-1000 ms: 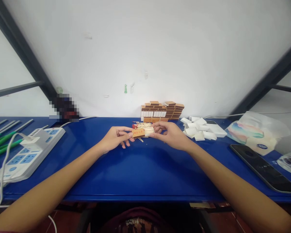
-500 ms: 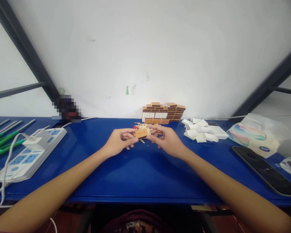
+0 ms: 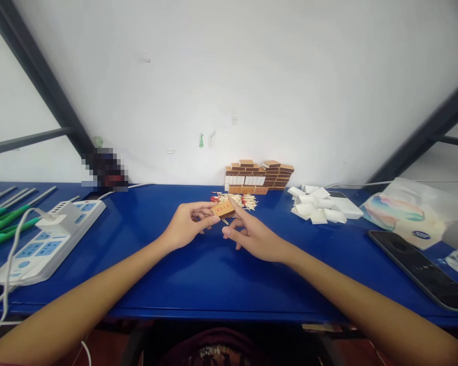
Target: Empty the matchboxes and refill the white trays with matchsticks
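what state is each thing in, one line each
matchbox, looks shut, tilted
left hand, pinching the matchbox
right hand, half open at the matchbox's end
matches, loose in a pile
other matchboxes, stacked
white pieces, heaped
phone, flat, screen dark
power strip, charger plugged in

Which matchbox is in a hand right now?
The matchbox held in the left hand, in front of the loose matches; the other matchboxes are stacked by the wall.

Hands (image 3: 186, 224) at matchbox (image 3: 223, 209), matches (image 3: 249, 202) behind
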